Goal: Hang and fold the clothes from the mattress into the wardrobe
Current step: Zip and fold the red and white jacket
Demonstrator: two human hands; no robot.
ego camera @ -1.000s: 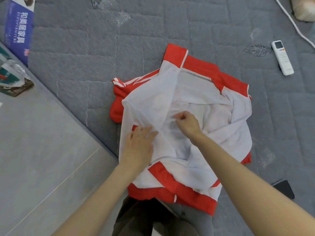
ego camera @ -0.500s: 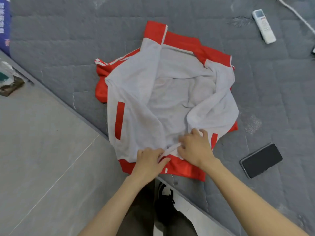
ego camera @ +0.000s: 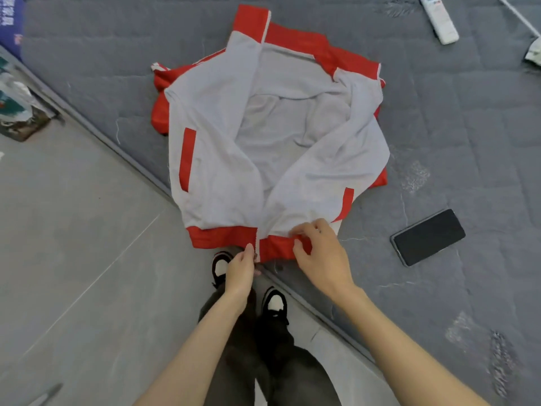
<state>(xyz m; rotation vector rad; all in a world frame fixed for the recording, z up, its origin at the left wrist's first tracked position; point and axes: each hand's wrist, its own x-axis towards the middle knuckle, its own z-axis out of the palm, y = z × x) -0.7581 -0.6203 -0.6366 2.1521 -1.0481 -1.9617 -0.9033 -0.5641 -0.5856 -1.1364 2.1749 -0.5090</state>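
While the white-and-red zip-front track jacket (ego camera: 222, 171) lies face up on the grey quilted mattress (ego camera: 468, 142), its front panels gaping and its hem hanging just over the near edge, I read this step as starting the zip so the garment can be closed before it is hung or folded. My left hand (ego camera: 240, 271) is narrow, fingertips pinched at the foot of the white zip (ego camera: 257, 244) where the two panels meet. My right hand (ego camera: 322, 256) has thumb and fingers curled round the red hem band (ego camera: 281, 249) just beside it. To do this well I would first pull both hem ends level, since the right panel looks bunched and sits slightly askew. Then I would seat the pin fully in the box before drawing the slider up; whether it is seated already is too small to tell. Holding the hem taut with one hand should stop the thin fabric snagging in the teeth. A black smartphone (ego camera: 427, 237) lies on the mattress near the right panel, and a white remote control (ego camera: 439, 22) lies well apart at the far side; neither should interfere. No wardrobe is in view.
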